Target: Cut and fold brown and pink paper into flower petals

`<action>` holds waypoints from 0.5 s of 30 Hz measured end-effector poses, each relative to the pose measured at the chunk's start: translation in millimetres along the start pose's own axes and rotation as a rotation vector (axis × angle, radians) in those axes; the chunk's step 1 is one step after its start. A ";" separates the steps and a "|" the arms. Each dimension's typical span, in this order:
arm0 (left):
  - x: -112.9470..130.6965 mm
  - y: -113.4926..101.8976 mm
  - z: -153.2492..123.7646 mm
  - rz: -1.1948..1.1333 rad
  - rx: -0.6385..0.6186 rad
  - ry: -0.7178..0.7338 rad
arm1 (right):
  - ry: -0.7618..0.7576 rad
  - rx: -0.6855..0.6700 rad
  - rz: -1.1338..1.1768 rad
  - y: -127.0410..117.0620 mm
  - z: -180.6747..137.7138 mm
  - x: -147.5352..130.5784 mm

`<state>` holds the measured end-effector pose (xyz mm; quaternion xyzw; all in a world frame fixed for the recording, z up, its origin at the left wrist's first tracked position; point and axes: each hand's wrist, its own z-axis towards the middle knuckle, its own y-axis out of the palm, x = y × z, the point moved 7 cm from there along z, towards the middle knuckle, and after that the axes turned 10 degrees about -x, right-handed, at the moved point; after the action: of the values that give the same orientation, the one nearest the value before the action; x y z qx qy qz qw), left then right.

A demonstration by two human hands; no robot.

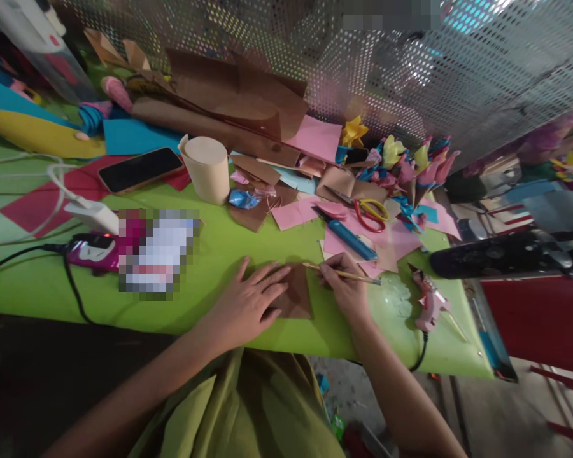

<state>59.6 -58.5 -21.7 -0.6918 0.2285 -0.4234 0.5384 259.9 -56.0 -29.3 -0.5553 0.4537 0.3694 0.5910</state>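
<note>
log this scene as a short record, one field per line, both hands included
left hand: spread over brown paper piece
right hand: holding pencil, tip near the paper's upper right corner
surface: green table
tools: blue-handled tool, scissors, pink glue gun
far side: large brown paper sheets, paper flowers
left side: dark-screened phone
</note>
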 end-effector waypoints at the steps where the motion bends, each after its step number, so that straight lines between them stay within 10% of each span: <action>1: 0.3 -0.1 0.5 0.001 -0.001 0.000 | -0.002 -0.003 -0.006 0.1 0.2 0.3; 15: -0.5 -1.8 0.3 0.007 0.013 -0.002 | -0.001 -0.019 -0.027 1.2 1.0 -2.3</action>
<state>59.3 -57.4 -20.2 -0.6880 0.2275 -0.4222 0.5447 258.2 -54.8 -27.5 -0.5666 0.4424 0.3661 0.5909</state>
